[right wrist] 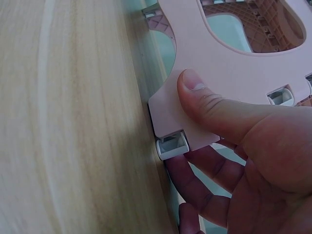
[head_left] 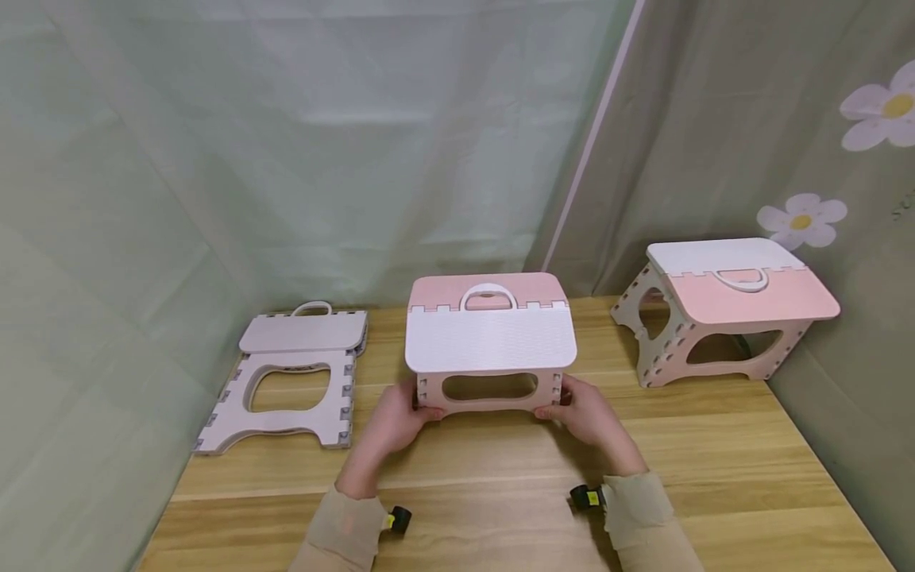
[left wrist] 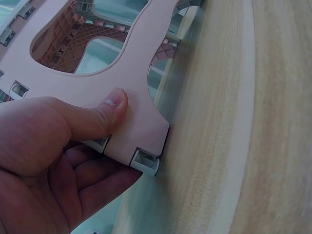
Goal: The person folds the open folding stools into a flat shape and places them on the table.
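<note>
Squarely at my twelve o'clock, the middle stool [head_left: 490, 340] stands unfolded between both hands, its long axis running nine to three. My left hand [head_left: 396, 415] pinches it low at its seven o'clock, my right hand [head_left: 584, 411] at its five, seemingly equally near. The folded stool [head_left: 300, 332] lies toward nine, another stool [head_left: 750, 298] toward three.

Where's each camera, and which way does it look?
Head: on the head, looking forward and down at the middle stool and table; left hand, right hand and sleeves show.
Left wrist: on that wrist, facing the stool's left foot; only the left hand shows.
Right wrist: on that wrist, facing its right foot; only the right hand shows.
Both wrist views share the stool and table.
</note>
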`<state>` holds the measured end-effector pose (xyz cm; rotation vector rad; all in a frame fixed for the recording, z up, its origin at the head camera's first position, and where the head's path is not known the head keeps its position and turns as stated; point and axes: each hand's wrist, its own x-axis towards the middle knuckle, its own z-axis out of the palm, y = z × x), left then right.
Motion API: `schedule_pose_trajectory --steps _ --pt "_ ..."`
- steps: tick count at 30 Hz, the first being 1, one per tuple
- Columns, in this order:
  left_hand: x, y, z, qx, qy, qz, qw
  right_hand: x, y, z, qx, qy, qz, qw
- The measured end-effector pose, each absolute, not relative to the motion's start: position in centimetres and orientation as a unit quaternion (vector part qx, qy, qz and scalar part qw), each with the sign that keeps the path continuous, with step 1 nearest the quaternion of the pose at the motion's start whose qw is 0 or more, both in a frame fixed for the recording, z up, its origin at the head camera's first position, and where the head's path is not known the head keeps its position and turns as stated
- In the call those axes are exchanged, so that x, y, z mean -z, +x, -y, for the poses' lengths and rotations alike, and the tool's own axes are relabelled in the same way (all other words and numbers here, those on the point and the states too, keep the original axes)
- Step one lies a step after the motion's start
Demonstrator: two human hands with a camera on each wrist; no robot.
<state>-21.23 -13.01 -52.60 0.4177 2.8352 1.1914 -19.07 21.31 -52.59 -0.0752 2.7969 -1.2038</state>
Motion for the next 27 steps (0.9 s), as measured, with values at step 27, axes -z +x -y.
schedule_pose_trajectory --steps 27 --pt "52.38 -21.02 12.94 -0.379 0.134 -0.915 0.014 52.63 -19.08 -21.19 0.392 -0.017 -0.918 0.052"
